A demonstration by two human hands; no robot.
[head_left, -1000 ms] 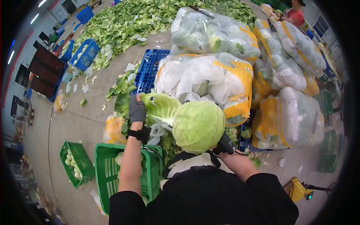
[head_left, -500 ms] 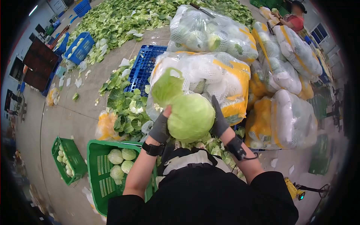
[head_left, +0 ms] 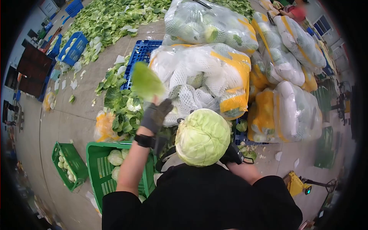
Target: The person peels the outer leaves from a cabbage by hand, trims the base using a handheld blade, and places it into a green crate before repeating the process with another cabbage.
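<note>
A round pale green cabbage (head_left: 203, 138) is close to my chest, its crinkled top and a paler patch on its left facing up. My right hand (head_left: 231, 154), in a dark glove, cups its lower right side; the fingers are mostly hidden beneath it. Out to the left, my left hand (head_left: 158, 114) is off the cabbage, in a dark grey glove with a bare fingertip showing. A loose cabbage leaf (head_left: 147, 81), smeared by motion, meets that fingertip and appears held there. In front lies a clear bag (head_left: 207, 82) of net-wrapped cabbages.
A green crate (head_left: 96, 180) with cabbages stands at my left, a smaller green crate (head_left: 69, 165) beyond it. Blue pallet (head_left: 143, 53), more filled bags (head_left: 297, 111) and a heap of leaves (head_left: 126, 15) lie around. A person in red (head_left: 297, 13) is at far right.
My left hand has left the cabbage and moved left with the leaf. The cabbage has come nearer my body and turned, my right hand staying on it. The view has shifted slightly.
</note>
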